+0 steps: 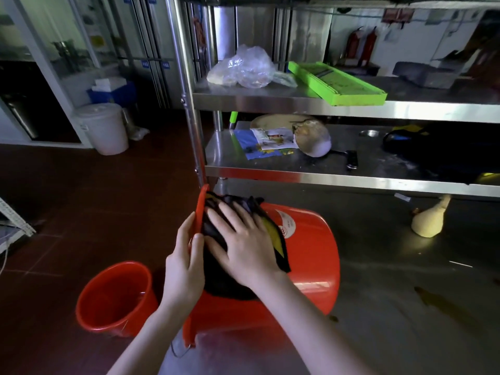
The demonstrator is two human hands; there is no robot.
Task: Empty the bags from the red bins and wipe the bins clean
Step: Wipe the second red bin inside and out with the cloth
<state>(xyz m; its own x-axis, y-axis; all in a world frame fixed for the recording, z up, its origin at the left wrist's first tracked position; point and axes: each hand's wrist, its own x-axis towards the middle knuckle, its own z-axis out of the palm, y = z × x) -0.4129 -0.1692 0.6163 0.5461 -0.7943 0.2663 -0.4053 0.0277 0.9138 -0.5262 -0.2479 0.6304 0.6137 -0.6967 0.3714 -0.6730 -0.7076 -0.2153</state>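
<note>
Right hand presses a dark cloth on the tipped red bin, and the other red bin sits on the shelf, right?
No: the head view shows the other red bin standing on the floor. The right hand does press the dark cloth on the tipped red bin.

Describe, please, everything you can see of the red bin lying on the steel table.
The red bin is glossy plastic, round and tapered, lying on its side on the steel table with its mouth to the left. A white round label sits on its wall and a thin wire handle hangs at the lower rim. The left hand grips the rim; the right hand presses a dark cloth with yellow patches flat against the wall beside the rim.
</note>
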